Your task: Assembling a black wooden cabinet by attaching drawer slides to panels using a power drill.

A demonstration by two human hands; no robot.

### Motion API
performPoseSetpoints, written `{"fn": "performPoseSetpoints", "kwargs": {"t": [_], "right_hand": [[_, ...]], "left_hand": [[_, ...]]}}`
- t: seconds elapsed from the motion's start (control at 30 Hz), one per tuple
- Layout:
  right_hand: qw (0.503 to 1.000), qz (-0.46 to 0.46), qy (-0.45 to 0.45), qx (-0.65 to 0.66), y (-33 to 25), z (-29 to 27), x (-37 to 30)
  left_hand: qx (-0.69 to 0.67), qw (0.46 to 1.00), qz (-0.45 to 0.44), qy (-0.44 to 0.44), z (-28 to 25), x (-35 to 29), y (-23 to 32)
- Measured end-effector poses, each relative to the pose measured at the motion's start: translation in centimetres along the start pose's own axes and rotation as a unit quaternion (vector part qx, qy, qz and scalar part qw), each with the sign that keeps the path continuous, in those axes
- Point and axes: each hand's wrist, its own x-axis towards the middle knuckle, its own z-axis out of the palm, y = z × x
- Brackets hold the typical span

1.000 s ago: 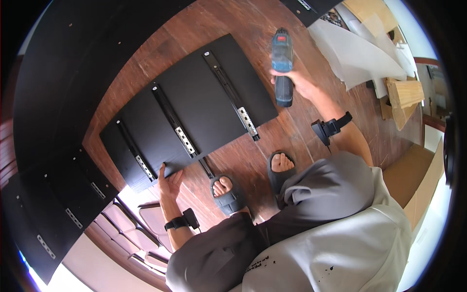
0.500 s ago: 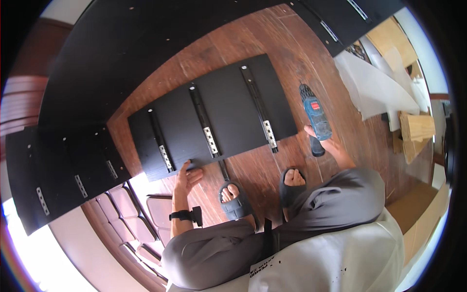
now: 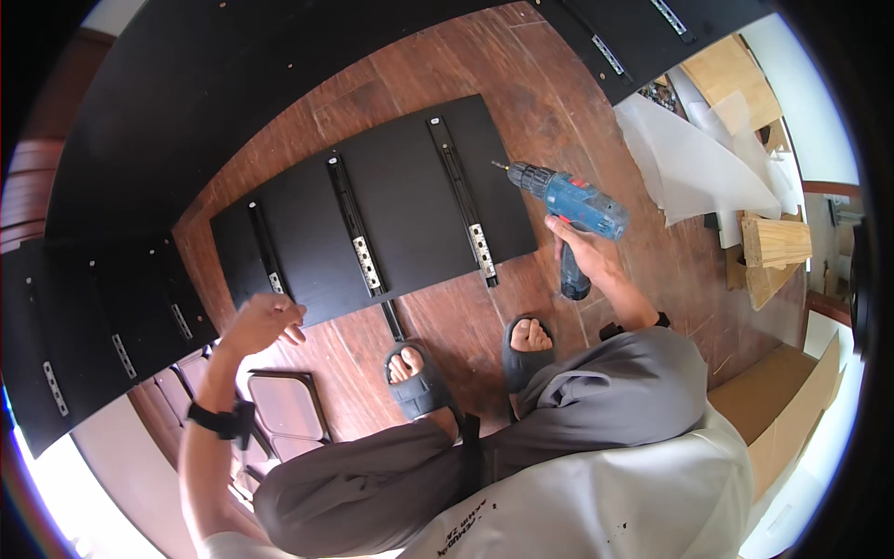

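Observation:
A black panel (image 3: 400,191) lies flat on the wooden floor (image 3: 521,84) with three metal drawer rails (image 3: 356,228) fixed across it. My right hand (image 3: 582,247) grips a blue cordless drill (image 3: 570,207) by its handle, its bit pointing left toward the panel's right edge near the right rail (image 3: 466,205). My left hand (image 3: 265,321) hovers just below the panel's lower left corner, fingers loosely curled and holding nothing. A black watch (image 3: 219,419) sits on that wrist.
A loose black rail (image 3: 391,319) lies on the floor between panel and my sandalled feet (image 3: 419,377). More black panels (image 3: 102,317) lie at left, top and upper right. White sheets (image 3: 689,158), wood blocks (image 3: 775,242) and a cardboard box (image 3: 778,410) stand at right.
My left hand lifted off the panel's lower left edge and drew back. My right hand turned the drill so its bit now points left at the panel.

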Motion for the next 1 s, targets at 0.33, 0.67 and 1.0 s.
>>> {"fn": "performPoseSetpoints", "kwargs": {"t": [0.33,0.67,1.0], "right_hand": [[0.999,-0.027,-0.035,-0.015,0.6,0.0,-1.6],[0.995,-0.033,-0.039,0.087,1.4,-0.6,-3.1],[0.996,0.008,-0.072,0.052,2.4,0.5,-4.1]], "left_hand": [[-0.059,0.993,0.043,-0.091,21.2,13.6,7.8],[-0.455,0.890,0.031,0.012,33.0,15.8,7.8],[-0.365,0.931,0.022,-0.003,33.6,15.7,6.6]]}}
